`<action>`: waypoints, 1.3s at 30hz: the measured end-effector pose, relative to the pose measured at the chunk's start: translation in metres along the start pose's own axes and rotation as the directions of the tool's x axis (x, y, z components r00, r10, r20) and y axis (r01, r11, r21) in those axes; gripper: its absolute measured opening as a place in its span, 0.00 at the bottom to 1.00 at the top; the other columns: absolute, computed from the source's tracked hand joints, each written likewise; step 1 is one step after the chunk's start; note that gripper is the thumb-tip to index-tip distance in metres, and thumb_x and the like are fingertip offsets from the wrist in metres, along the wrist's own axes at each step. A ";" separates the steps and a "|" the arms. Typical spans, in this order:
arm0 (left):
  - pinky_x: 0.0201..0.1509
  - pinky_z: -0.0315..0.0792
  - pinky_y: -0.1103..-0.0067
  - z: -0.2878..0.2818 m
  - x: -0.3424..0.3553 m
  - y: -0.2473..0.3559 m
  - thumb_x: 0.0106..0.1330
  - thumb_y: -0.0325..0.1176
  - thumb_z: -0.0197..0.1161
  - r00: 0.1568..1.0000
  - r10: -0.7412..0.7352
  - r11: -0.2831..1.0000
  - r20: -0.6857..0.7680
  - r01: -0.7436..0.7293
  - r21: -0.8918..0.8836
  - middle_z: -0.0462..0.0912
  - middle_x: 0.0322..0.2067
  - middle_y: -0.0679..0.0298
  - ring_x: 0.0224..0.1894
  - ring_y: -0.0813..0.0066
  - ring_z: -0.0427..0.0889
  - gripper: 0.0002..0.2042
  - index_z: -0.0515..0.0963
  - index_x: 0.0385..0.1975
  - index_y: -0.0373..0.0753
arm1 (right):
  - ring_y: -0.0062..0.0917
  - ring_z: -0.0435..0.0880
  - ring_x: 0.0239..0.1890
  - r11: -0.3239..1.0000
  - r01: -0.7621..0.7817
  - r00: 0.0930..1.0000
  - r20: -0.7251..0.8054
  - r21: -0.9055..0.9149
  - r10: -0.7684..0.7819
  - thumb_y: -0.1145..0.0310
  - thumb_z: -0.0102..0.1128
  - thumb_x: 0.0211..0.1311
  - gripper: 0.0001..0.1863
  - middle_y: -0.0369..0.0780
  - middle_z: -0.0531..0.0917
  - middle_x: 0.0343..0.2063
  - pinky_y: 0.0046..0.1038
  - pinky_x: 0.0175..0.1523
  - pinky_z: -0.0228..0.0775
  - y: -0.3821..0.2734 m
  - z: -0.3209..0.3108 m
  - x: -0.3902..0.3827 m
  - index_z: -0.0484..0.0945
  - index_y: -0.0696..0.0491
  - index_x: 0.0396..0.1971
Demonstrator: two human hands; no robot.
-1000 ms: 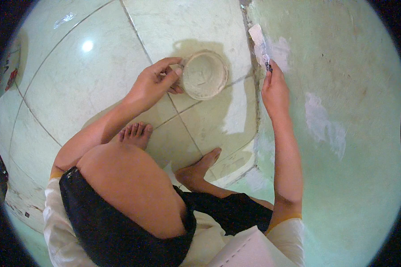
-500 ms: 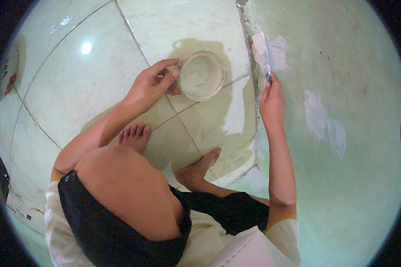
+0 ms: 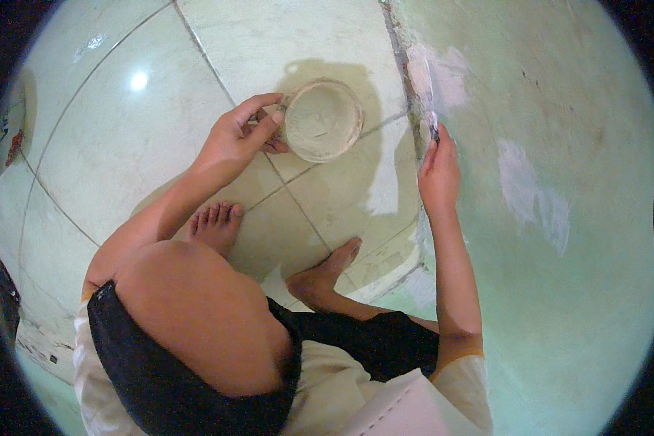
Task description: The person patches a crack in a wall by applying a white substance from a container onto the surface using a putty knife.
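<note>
A pale, putty-coated round container (image 3: 322, 120) is held by its left side, with my left hand (image 3: 243, 131) closed on its handle above the tiled floor. To the right, my right hand (image 3: 439, 163) grips a putty knife (image 3: 430, 87), whose blade lies along the green wall (image 3: 574, 182) just beside the cracked joint with the floor. The blade is hard to make out against a white putty patch (image 3: 447, 73) on that wall. A second white smear (image 3: 530, 189) shows farther along the wall surface.
Large white tiles (image 3: 123, 123) cover the floor. My bare left foot (image 3: 214, 229) and right foot (image 3: 327, 269) rest below the container, close to the wall. Dark objects (image 3: 7, 291) sit at the far left edge, with a red item (image 3: 14, 145) higher up.
My right hand has moved toward me along the wall, bringing the knife down from the top of the patch. The container in my left hand has shifted slightly left.
</note>
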State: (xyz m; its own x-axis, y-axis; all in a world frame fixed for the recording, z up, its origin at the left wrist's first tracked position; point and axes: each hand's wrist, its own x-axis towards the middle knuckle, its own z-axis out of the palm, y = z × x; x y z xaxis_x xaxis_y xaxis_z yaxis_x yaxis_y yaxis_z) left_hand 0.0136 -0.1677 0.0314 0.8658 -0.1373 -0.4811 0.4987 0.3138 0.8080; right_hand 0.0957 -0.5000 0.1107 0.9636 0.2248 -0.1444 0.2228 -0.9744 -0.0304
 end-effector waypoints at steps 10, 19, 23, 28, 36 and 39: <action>0.37 0.78 0.79 0.000 -0.002 0.001 0.73 0.36 0.54 1.000 -0.010 1.000 0.000 0.010 0.002 0.77 0.32 0.61 0.33 0.69 0.85 0.19 0.68 0.59 0.33 | 0.50 0.76 0.51 0.997 -0.034 0.999 -0.042 -0.071 0.031 0.69 0.43 0.71 0.20 0.53 0.74 0.52 0.43 0.52 0.71 0.042 0.019 -0.024 0.63 0.57 0.61; 0.38 0.79 0.79 -0.001 0.000 0.001 0.73 0.36 0.54 1.000 -0.009 1.000 0.012 0.009 -0.023 0.77 0.32 0.61 0.33 0.71 0.85 0.19 0.68 0.59 0.32 | 0.48 0.77 0.50 0.996 -0.076 0.995 0.060 0.045 0.073 0.70 0.43 0.72 0.19 0.53 0.75 0.50 0.40 0.53 0.71 0.032 0.009 -0.036 0.64 0.57 0.60; 0.38 0.79 0.78 -0.001 -0.001 0.000 0.73 0.36 0.54 1.000 -0.017 1.000 0.004 0.017 -0.014 0.77 0.33 0.60 0.34 0.71 0.84 0.19 0.68 0.59 0.32 | 0.48 0.78 0.48 0.996 -0.092 0.996 0.010 0.005 0.091 0.70 0.43 0.72 0.19 0.52 0.76 0.49 0.42 0.50 0.72 0.059 0.011 -0.047 0.64 0.55 0.60; 0.38 0.79 0.78 -0.001 -0.002 -0.002 0.73 0.36 0.54 1.000 0.000 1.000 0.000 0.000 0.000 0.77 0.32 0.61 0.33 0.71 0.84 0.19 0.67 0.59 0.31 | 0.48 0.79 0.47 0.995 -0.074 0.996 0.043 -0.071 0.077 0.69 0.45 0.72 0.18 0.52 0.76 0.49 0.42 0.49 0.72 0.079 -0.030 -0.086 0.66 0.53 0.59; 0.38 0.79 0.79 -0.001 0.001 -0.005 0.73 0.35 0.54 1.000 0.010 1.000 0.008 -0.010 -0.022 0.77 0.30 0.62 0.32 0.71 0.84 0.19 0.68 0.59 0.31 | 0.49 0.77 0.50 0.998 -0.020 0.996 0.088 -0.064 0.026 0.69 0.45 0.71 0.19 0.53 0.76 0.50 0.44 0.52 0.71 0.027 -0.034 -0.009 0.66 0.54 0.59; 0.37 0.79 0.79 -0.001 -0.001 -0.006 0.73 0.35 0.54 1.000 0.017 0.999 -0.002 -0.017 -0.046 0.77 0.30 0.62 0.32 0.71 0.84 0.19 0.67 0.59 0.31 | 0.49 0.77 0.51 0.995 -0.099 0.990 0.096 -0.029 0.101 0.69 0.45 0.70 0.18 0.53 0.76 0.51 0.44 0.54 0.71 0.032 -0.037 -0.009 0.67 0.55 0.58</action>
State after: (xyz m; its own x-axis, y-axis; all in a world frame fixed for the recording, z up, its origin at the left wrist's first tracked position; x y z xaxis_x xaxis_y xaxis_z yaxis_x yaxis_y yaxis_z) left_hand 0.0095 -0.1690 0.0269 0.8741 -0.1297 -0.4680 0.4814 0.3585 0.7998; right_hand 0.0997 -0.5330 0.1480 0.9626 0.1236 -0.2411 0.1305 -0.9914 0.0129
